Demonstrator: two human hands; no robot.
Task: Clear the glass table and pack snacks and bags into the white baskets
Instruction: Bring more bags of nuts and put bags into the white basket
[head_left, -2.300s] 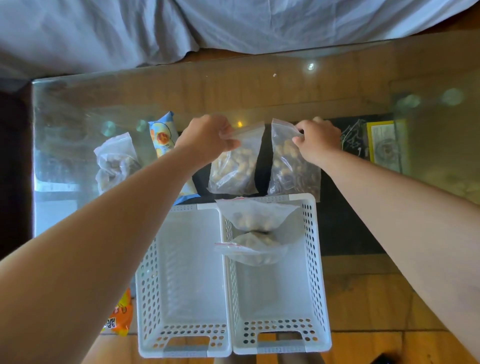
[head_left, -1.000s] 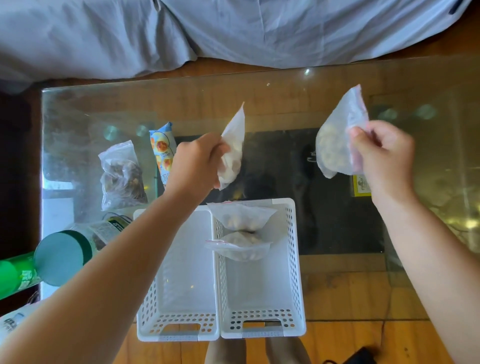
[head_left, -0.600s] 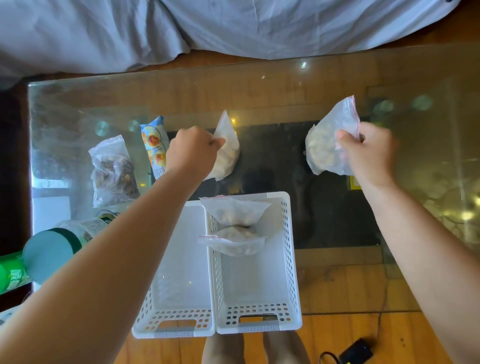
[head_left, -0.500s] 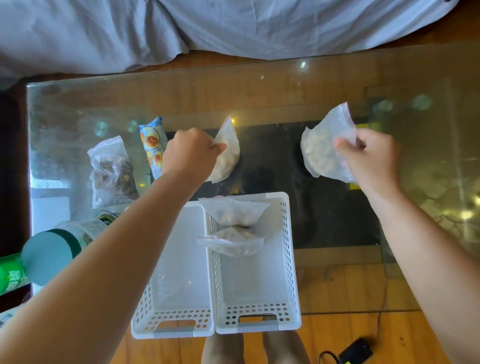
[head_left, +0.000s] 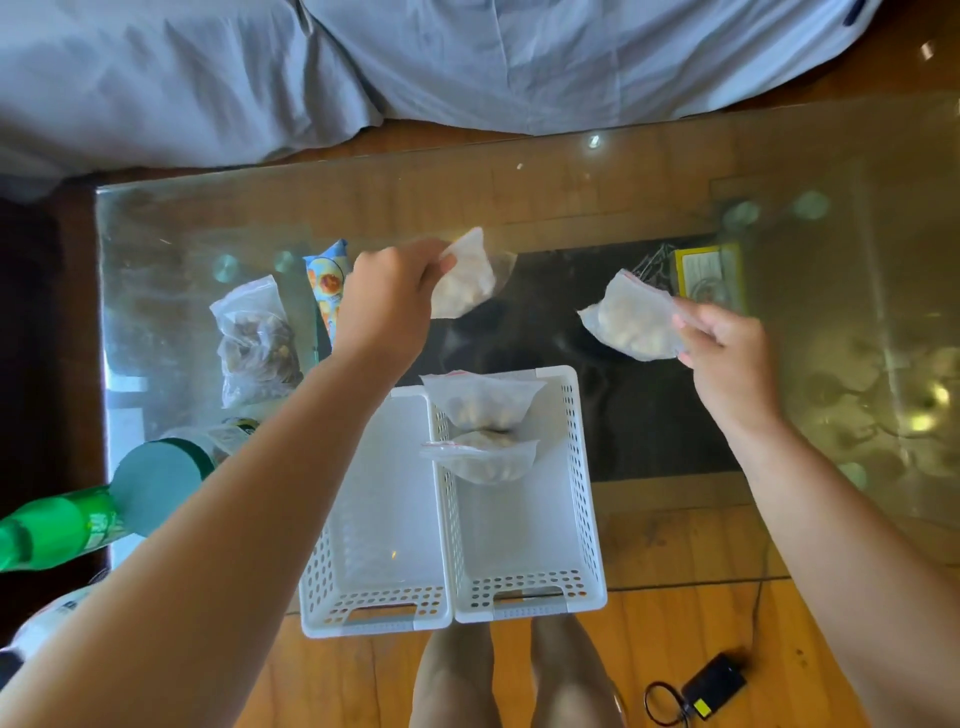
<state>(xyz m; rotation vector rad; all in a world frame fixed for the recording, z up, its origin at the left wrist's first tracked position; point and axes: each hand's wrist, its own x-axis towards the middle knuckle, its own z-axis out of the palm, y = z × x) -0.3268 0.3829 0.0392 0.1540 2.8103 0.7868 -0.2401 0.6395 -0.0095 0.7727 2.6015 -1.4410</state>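
Hanging below the left hand's pinching fingertips, one nut bag has stayed put; beside the right hand's pinching fingers, the other bag has dropped lower, heading toward the right white basket, probably.

Single head-worn wide-angle view, looking steeply down and forward over the glass table. Left hand and right hand sit mid-frame; both forearms run in from the bottom corners. White baskets below the hands, grey fabric beyond them.
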